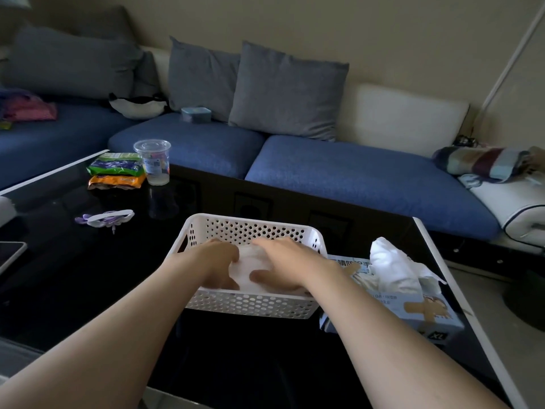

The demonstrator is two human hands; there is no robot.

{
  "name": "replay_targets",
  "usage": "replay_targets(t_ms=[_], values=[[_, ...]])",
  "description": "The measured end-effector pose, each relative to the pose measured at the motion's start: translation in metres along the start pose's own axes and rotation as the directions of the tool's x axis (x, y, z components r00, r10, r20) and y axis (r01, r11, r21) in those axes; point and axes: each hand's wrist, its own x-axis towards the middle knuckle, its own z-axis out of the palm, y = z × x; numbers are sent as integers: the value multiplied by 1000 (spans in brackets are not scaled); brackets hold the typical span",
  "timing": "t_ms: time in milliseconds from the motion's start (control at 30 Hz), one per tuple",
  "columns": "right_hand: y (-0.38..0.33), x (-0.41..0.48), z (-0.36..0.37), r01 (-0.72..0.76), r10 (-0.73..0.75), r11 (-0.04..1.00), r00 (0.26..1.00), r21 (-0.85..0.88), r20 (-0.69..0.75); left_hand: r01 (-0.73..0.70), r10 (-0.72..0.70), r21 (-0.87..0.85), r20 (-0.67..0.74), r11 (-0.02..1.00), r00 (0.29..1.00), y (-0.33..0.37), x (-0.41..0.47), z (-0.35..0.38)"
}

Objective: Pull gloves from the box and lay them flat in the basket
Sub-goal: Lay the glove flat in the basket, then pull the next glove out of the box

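Observation:
A white perforated basket (250,305) stands on the black glass table in front of me. White gloves (250,268) lie inside it. My left hand (219,264) and my right hand (284,265) both rest on the gloves, pressing them down with spread fingers. To the right of the basket lies a light blue glove box (413,308), marked XL, with white gloves (392,264) sticking up out of its opening.
On the table's far left stand a clear plastic cup (153,162), snack packets (116,169) and a purple and white item (104,218). A tablet edge (10,253) shows at the left. A blue sofa with grey cushions (283,93) runs behind the table.

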Motion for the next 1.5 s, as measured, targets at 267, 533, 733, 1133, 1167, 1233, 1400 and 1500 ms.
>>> replay_targets(t_ms=[267,533,733,1133,1167,1233,1400,1500], values=[[6,-47,-27,-166,176,984,901,58,-397,-132,116,-13,-390,991,913,36,-4,-12],[67,-104,-46,-390,420,906,775,165,-473,-548,458,-108,-429,830,779,111,-14,-3],[115,-126,-34,-454,522,853,770,259,-367,-661,598,-25,-400,750,694,140,-10,10],[137,-136,-31,-391,402,911,774,129,-488,-611,623,118,-133,783,771,177,-7,19],[137,-136,-31,-413,407,905,766,104,-498,-610,620,111,-127,785,775,177,-6,18],[136,-136,-31,-449,416,891,745,69,-521,-607,615,103,-116,788,780,178,-5,16],[136,-135,-33,-462,353,887,665,9,-658,-600,607,94,-98,795,789,177,-6,14],[133,-132,-35,-421,340,900,522,111,-782,-593,600,96,-85,800,796,178,-11,14]])
